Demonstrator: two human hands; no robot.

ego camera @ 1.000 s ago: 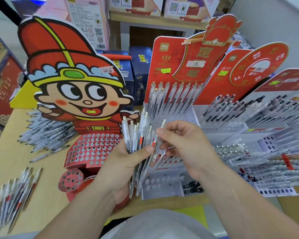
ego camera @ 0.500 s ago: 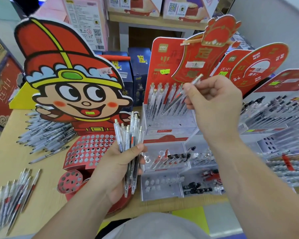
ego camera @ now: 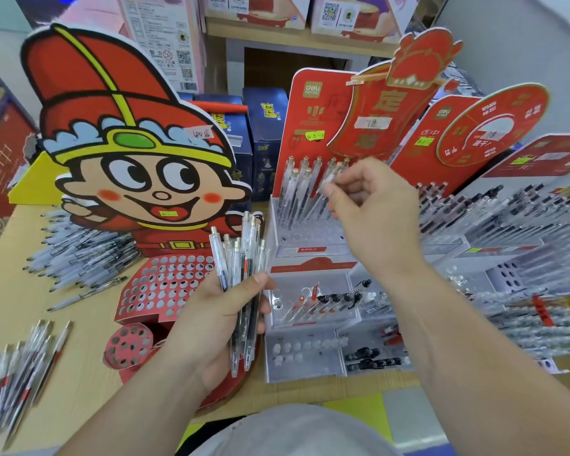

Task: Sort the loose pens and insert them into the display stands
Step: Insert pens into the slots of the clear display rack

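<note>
Pens [ego camera: 17, 366] lie loose in a fan at the near left of the desk [ego camera: 89, 340]; just right of them the left hand [ego camera: 208, 327] grips a bundle of clear pens [ego camera: 244, 284] upright, thumb laid across the barrels, in front of the cartoon stand [ego camera: 165, 287], whose punched red base shows open holes; a second ago the right hand [ego camera: 375, 222] was down at that bundle drawing one pen free, and half a second ago it held that pen high before the red backboard [ego camera: 310, 126]; now it has dropped to the far tier of the clear stand [ego camera: 310, 238], where thumb and fingertips pinch the top of the single pen [ego camera: 324, 187] among the row of standing pens [ego camera: 297, 189]; blur hides whether its tip is home in a hole, so I cannot tell if it is seated; I judge this one insertion to be all but done, with the hand yet to let go; the bundle is a pen lighter, but much is left, for a heap of pens [ego camera: 79, 258] waits at the far left and the near fan is unsorted; the neighbouring stands [ego camera: 507, 232] to the right already carry dark pens.
</note>
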